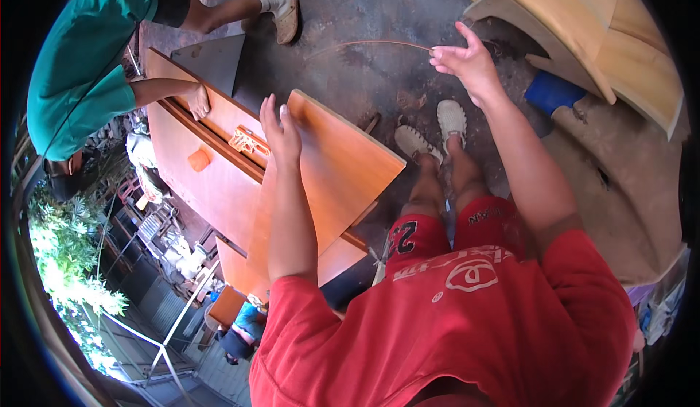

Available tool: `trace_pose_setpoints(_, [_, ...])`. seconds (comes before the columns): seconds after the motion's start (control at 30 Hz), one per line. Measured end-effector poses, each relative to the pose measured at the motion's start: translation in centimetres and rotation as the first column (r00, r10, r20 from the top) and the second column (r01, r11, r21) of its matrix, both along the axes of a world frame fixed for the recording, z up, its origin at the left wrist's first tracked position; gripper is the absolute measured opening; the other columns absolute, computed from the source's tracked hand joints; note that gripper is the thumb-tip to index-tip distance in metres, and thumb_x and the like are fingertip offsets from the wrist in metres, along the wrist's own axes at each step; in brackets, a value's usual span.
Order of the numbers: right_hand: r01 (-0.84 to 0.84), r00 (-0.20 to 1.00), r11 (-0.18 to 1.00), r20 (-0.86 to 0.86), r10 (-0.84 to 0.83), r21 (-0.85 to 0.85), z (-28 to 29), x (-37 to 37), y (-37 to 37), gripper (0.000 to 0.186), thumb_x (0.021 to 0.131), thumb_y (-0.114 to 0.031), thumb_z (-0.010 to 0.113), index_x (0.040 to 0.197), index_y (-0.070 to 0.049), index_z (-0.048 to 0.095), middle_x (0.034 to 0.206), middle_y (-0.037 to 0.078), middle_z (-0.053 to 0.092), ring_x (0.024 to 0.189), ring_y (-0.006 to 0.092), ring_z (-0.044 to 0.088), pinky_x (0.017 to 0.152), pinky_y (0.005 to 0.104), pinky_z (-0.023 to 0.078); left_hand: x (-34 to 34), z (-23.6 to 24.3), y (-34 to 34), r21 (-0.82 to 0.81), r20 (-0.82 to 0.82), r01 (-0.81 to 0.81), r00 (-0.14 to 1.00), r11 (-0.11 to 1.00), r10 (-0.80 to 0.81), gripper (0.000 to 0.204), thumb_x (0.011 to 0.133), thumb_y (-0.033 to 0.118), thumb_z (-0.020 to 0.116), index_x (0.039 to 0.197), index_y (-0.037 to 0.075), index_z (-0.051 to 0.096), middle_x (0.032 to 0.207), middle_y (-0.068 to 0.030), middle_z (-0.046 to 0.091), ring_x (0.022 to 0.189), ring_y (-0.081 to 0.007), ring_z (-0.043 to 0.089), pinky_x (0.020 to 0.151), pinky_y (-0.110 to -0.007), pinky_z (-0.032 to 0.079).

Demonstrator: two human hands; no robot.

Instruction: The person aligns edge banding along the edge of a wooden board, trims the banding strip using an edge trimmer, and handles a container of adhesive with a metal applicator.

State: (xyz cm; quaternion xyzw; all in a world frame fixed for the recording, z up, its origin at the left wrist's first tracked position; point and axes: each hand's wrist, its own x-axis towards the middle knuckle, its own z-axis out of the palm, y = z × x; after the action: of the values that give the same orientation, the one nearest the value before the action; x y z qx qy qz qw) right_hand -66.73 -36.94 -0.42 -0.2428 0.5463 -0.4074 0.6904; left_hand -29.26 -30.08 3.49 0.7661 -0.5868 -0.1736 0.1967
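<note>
My right hand (pixel 472 66) is raised over the floor, index finger stretched out. Its other fingertips pinch the end of a thin, bendy brown strip (pixel 379 41), which arcs off to the left. My left hand (pixel 283 131) has its fingers up and apart, with nothing seen in it. It is beside the upper corner of an orange-brown wooden panel (pixel 335 159); whether it touches the panel I cannot tell. Just left of that hand, an orange, openwork object (pixel 249 141) lies on the wooden furniture piece (pixel 171 141), near a small orange round thing (pixel 198 160).
A co-worker in a green shirt (pixel 80 79) leans in from the left, one hand (pixel 197 102) on the wood. Curved wooden pieces (pixel 583 20) stand at the upper right, near a blue container (pixel 553 93). A brown sheet (pixel 620 188) lies to the right.
</note>
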Motion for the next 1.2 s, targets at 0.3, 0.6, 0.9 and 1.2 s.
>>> trace_pose_setpoints(0.3, [-0.126,0.863,0.932,0.502,-0.066,0.340,2.6,-3.3,4.7,0.067,0.094,-0.010,0.057,0.147,-0.004,0.017,0.111,0.023,0.062,0.093,0.0260,0.067,0.079,0.0325,0.058,-9.8,2.5,4.3,-0.022,-0.570,-0.102,0.819,0.995,0.071,0.047,0.098,0.022,0.048,0.138,-0.003,0.042,0.140,-0.0196,0.045,0.131,-0.0280,0.042,0.111,-0.039,0.031])
trace_pose_setpoints(0.6, [-0.193,0.689,0.864,0.691,-0.218,0.465,5.9,1.3,12.7,0.048,0.095,-0.015,0.057,0.137,-0.009,0.036,0.108,0.015,0.064,0.091,0.0218,0.067,0.081,0.0303,0.056,-17.5,4.7,3.6,0.117,-0.983,-0.061,0.136,0.991,0.125,0.047,0.096,0.026,0.056,0.131,-0.004,0.047,0.122,-0.0182,0.059,0.110,-0.0211,0.059,0.094,-0.034,0.048])
trace_pose_setpoints(0.9, [-0.253,0.714,0.827,0.674,-0.190,0.501,6.7,2.6,15.0,0.051,0.095,-0.014,0.056,0.140,-0.010,0.031,0.111,0.017,0.064,0.094,0.0242,0.067,0.082,0.0330,0.056,-17.0,4.7,5.2,0.292,-0.908,-0.199,0.250,0.936,0.336,0.010,0.089,0.004,0.064,0.097,-0.001,0.065,0.083,-0.0059,0.068,0.068,-0.0100,0.063,0.062,-0.022,0.051])
trace_pose_setpoints(1.2, [-0.333,0.739,0.834,0.672,-0.059,0.439,7.1,4.0,16.4,0.070,0.096,-0.013,0.055,0.150,-0.010,0.012,0.112,0.019,0.063,0.096,0.0263,0.066,0.083,0.0353,0.054,-16.6,4.2,6.5,0.377,-0.884,-0.207,0.210,0.903,0.418,0.018,0.096,0.014,0.054,0.089,0.000,0.064,0.075,-0.0079,0.068,0.063,-0.0115,0.063,0.058,-0.024,0.051])
